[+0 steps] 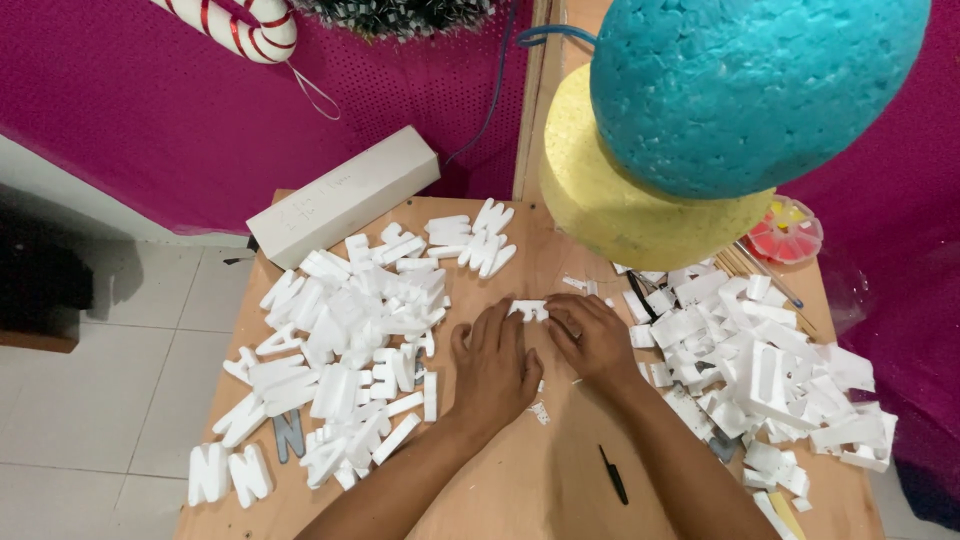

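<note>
While pressed flat, hands [540,350] on foam letter [528,309]

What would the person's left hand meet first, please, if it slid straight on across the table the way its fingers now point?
The left hand points up the table; its fingertips already reach the small white foam piece held with the right hand. Beyond it the plywood table looks bare up to its far edge.

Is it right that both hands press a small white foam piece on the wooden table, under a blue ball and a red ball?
Not quite. In the head view, the left hand and right hand do press the small white foam piece on the wooden table, under the blue ball, but the second ball is yellow, not red.
</note>
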